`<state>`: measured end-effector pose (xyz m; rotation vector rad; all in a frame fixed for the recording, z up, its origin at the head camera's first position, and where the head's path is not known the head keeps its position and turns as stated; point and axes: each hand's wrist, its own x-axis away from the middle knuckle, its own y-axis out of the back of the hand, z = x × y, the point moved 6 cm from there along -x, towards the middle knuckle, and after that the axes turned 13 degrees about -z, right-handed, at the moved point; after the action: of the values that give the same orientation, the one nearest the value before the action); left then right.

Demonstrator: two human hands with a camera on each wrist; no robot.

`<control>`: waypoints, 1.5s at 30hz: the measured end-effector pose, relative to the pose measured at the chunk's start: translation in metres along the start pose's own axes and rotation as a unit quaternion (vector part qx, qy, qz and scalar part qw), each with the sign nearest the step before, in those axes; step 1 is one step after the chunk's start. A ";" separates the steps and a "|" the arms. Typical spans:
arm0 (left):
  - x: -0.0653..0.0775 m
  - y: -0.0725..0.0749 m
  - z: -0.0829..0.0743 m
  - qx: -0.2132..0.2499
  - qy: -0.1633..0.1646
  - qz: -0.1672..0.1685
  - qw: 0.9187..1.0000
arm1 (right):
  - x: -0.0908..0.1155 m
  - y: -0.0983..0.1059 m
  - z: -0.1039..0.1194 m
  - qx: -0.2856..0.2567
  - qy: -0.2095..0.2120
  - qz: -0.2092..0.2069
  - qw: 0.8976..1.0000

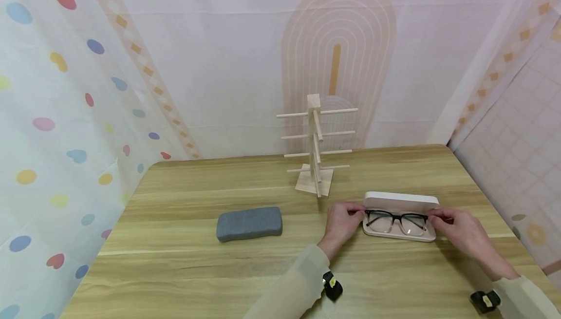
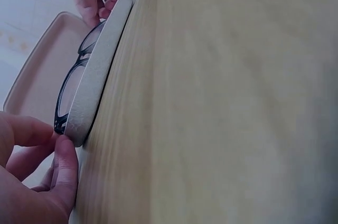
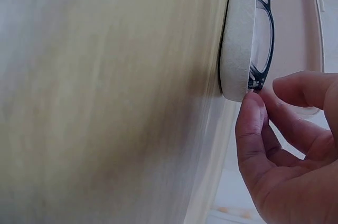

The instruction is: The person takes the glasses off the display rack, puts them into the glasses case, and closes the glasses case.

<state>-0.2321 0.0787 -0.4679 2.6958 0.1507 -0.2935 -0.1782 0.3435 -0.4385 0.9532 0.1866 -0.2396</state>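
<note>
A pair of black-framed eyeglasses point(image 1: 397, 217) with clear lower rims sits over the base of an open white glasses case point(image 1: 400, 236), its raised lid behind. My left hand point(image 1: 341, 222) pinches the left end of the frame by the hinge, just at the case's side. At the opposite corner, my right hand point(image 1: 463, 233) holds the other hinge end between its fingertips. The right wrist view shows the thumb point(image 3: 250, 118) close against the case's end, beside the frame's hinge. Behind the lenses the temples lie folded.
A grey glasses case point(image 1: 250, 224), closed, lies left of my left hand. Farther back stands a wooden rack point(image 1: 314, 139) with several thin pegs sticking out. The wooden table point(image 1: 175, 270) ends at a patterned cloth backdrop point(image 1: 228, 65).
</note>
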 end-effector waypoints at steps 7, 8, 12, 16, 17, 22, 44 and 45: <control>0.003 0.002 0.002 0.012 -0.003 0.012 1.000 | 0.000 0.000 -0.003 -0.005 -0.006 -0.006 1.000; 0.003 0.003 0.003 0.014 0.002 0.013 1.000 | 0.001 0.000 -0.004 -0.006 -0.006 -0.010 1.000; 0.004 0.005 0.006 0.036 0.032 0.012 0.999 | 0.004 0.005 -0.006 -0.014 -0.015 -0.026 0.999; 0.004 0.008 0.008 0.056 0.049 0.004 0.997 | 0.005 0.011 -0.008 -0.026 -0.034 -0.038 0.998; 0.004 0.009 0.009 0.059 0.051 0.000 0.997 | 0.005 0.012 -0.008 -0.028 -0.041 -0.040 0.998; 0.004 0.013 0.009 0.073 0.060 -0.023 0.995 | 0.005 0.018 -0.007 -0.052 -0.080 -0.058 0.994; -0.004 -0.001 -0.010 0.065 0.091 0.032 0.993 | -0.001 -0.009 0.007 -0.211 -0.109 0.081 0.968; -0.004 -0.001 -0.010 0.063 0.094 0.032 0.993 | -0.001 -0.009 0.008 -0.210 -0.110 0.083 0.968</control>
<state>-0.2344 0.0838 -0.4586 2.8452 0.1038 -0.0306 -0.1817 0.3319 -0.4411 0.5108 -0.0484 -0.1405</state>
